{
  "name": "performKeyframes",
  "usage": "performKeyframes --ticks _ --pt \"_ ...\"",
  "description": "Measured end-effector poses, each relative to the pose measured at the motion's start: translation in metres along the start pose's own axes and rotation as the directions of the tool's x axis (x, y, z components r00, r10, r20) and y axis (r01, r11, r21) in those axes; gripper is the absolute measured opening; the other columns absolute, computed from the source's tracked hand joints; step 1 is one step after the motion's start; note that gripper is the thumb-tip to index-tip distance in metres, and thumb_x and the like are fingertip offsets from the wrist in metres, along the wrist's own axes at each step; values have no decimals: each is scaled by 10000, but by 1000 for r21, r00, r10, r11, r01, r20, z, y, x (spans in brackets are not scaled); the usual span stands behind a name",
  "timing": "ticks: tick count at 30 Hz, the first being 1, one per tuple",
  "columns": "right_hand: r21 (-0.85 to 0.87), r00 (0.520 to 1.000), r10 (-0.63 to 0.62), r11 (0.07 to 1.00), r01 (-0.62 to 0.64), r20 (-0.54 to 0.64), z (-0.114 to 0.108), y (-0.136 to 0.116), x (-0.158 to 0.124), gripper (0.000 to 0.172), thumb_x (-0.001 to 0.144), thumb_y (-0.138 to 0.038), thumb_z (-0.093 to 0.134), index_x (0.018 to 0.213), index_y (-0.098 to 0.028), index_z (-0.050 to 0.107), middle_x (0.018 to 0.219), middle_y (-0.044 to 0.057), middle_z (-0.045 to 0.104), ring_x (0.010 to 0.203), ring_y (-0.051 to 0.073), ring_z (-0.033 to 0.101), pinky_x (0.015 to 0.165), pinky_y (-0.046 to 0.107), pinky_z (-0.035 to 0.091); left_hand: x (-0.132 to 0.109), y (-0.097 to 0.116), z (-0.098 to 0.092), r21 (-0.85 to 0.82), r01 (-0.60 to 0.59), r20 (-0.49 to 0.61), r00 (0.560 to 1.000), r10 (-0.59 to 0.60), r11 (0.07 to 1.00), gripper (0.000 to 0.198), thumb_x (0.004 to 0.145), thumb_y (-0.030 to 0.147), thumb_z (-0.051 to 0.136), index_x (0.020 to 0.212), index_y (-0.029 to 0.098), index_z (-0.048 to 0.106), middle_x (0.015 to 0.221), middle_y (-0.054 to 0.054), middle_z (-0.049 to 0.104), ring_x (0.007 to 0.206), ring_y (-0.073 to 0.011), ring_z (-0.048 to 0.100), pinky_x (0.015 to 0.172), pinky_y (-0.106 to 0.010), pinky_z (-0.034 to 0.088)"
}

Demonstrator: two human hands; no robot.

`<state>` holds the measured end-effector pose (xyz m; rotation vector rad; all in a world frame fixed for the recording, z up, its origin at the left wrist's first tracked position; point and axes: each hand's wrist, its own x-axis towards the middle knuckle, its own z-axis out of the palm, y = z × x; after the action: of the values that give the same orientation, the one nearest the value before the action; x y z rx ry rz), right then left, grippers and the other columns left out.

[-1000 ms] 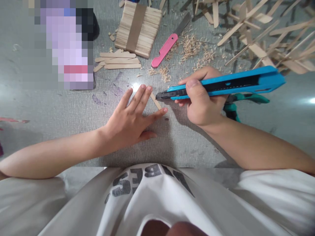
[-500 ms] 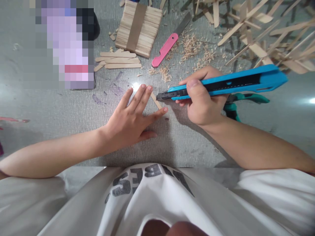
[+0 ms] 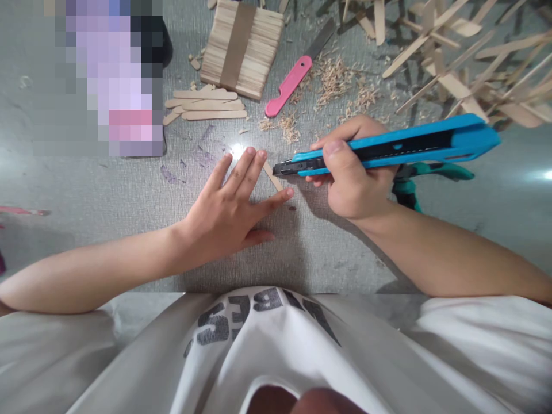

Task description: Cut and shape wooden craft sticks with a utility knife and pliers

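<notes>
My right hand [image 3: 356, 172] is closed around a blue utility knife [image 3: 409, 141], its short dark blade pointing left. The blade tip meets a thin wooden craft stick [image 3: 272, 176] lying aslant on the grey table [image 3: 241, 270]. My left hand [image 3: 235, 201] lies flat with its fingers spread. Its fingertips are at both ends of the stick's visible stretch, and the rest of the stick is hidden under the hand.
Beyond my hands lie a banded bundle of craft sticks [image 3: 242, 49], several loose sticks [image 3: 213, 106], a pink-handled folding saw or knife [image 3: 295, 86] and wood shavings [image 3: 334, 80]. Assembled stick structures [image 3: 457, 80] fill the back right. Green-handled pliers [image 3: 444, 171] rest behind my right hand.
The knife has shifted very slightly to the left along with my right hand. My left hand and the craft stick look still.
</notes>
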<state>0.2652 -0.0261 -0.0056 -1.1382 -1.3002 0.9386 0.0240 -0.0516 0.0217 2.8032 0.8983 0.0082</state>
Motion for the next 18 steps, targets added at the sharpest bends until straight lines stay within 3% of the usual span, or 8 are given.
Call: performKeyframes --ticks 7,14,18 --pt "14 998 58 998 -58 10 -2 9 -2 401 968 -669 782 835 -306 677 600 -50 616 423 146 526 381 334 396 0 1 1 -13 5 -18 1000 -5 1000 1023 974 715 741 1792 296 292 1867 -240 221 1696 -539 308 1341 -737 313" --pt "-106 996 -88 990 91 27 -3 5 -5 306 1063 -575 695 901 -315 696 676 -35 652 463 147 545 444 339 433 0 -1 1 -7 -5 -19 1000 5 1000 1037 970 705 752 1794 289 278 1864 -251 217 1695 -540 312 1333 -742 321" --pt "-227 987 -143 961 156 71 -9 -1 -9 307 1086 -575 653 947 -308 714 725 -19 680 570 168 633 589 358 560 0 0 1 -9 -2 -19 1000 2 1000 1036 962 707 762 1791 305 288 1867 -239 220 1695 -538 312 1336 -739 321"
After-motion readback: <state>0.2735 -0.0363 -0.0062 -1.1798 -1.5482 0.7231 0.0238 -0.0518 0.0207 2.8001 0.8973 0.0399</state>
